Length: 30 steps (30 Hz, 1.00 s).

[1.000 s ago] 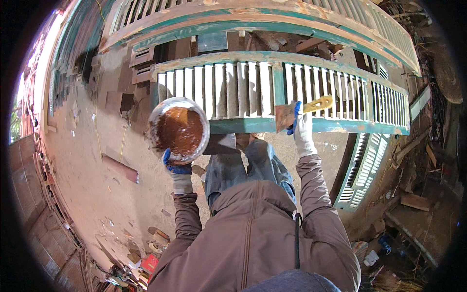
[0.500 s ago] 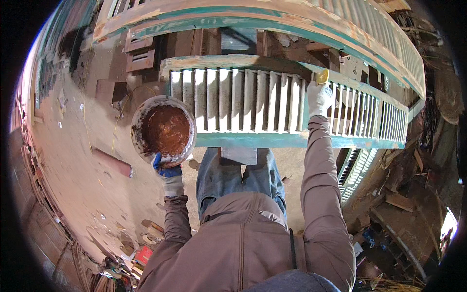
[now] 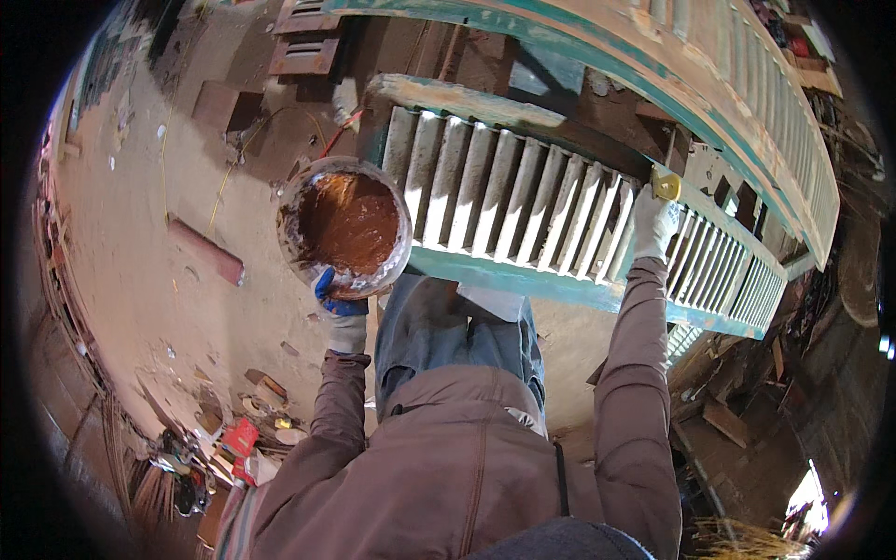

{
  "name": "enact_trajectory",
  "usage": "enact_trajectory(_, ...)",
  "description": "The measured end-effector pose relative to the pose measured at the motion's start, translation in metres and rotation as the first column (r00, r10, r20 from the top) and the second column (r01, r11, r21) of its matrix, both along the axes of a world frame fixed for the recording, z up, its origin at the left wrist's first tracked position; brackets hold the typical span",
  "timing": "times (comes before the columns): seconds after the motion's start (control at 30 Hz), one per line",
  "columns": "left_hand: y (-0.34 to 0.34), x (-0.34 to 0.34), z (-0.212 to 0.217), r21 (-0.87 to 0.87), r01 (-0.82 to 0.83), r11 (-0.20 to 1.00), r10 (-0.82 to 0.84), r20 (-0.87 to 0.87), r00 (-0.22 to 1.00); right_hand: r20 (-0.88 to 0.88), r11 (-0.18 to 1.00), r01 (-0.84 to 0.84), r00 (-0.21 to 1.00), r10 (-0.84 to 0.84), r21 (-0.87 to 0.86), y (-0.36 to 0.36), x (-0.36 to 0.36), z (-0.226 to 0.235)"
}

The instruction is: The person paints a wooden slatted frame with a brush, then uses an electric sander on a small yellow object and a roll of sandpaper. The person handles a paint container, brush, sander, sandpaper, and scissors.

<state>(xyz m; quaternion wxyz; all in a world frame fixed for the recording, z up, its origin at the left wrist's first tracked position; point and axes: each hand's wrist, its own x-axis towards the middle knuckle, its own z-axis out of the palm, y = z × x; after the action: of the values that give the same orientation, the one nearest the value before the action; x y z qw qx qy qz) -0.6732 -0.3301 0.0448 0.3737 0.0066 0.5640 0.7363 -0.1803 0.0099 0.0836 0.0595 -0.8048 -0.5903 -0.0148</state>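
My left hand [image 3: 343, 313], in a blue and white glove, is closed on the near rim of a round bucket [image 3: 291, 252]. Reddish-brown paint [image 3: 350, 219] lies inside, smeared up the pale wall. My right hand [image 3: 656, 227], also gloved, grips what looks like a paintbrush with a yellow handle [image 3: 666, 185]; its bristle end is mostly hidden. That hand is over the far rail of a louvred shutter [image 3: 523, 273], by the middle crosspiece. White slats and worn green edges show on the shutter, which lies flat before me.
Beyond it stands another long louvred shutter [image 3: 597, 70] with green and bare-wood edges. Brown blocks [image 3: 224, 105] and a reddish bar [image 3: 205, 250] lie on the floor at left. Wood scraps [image 3: 726, 420] litter the right; a red item [image 3: 240, 437] lies among clutter at lower left.
The view has turned, so the shutter now slants down to the right. Bucket and both hands appear farther right in view. Each hand keeps its hold.
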Motion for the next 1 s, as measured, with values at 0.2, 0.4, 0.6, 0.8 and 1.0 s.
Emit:
enact_trajectory(0.2,-0.001,0.015,-0.008,0.005,0.011,1.000,-0.010,-0.209,0.978,-0.314,0.997,-0.043,0.949,0.019,-0.070,0.010,0.026,-0.012)
enact_trajectory(0.4,-0.016,0.034,-0.029,-0.069,-0.127,0.990,0.091,-0.385,0.918,-0.187,0.681,-0.683,0.656,0.731,0.263,0.031,-0.169,0.073)
enact_trajectory(0.6,-0.017,0.046,-0.025,0.002,-0.210,0.978,0.210,-0.031,0.977,0.048,0.274,-0.954,0.281,0.958,0.123,0.045,-0.301,0.039)
enact_trajectory(0.8,-0.014,0.059,-0.028,-0.056,-0.274,0.960,0.257,-0.209,0.943,-0.048,0.320,-0.947,0.321,0.946,-0.033,0.046,-0.363,0.014)
enact_trajectory(1.0,-0.021,0.062,-0.026,-0.119,-0.150,0.982,0.116,-0.254,0.960,-0.177,0.227,-0.973,0.215,0.961,0.052,0.024,-0.383,0.003)
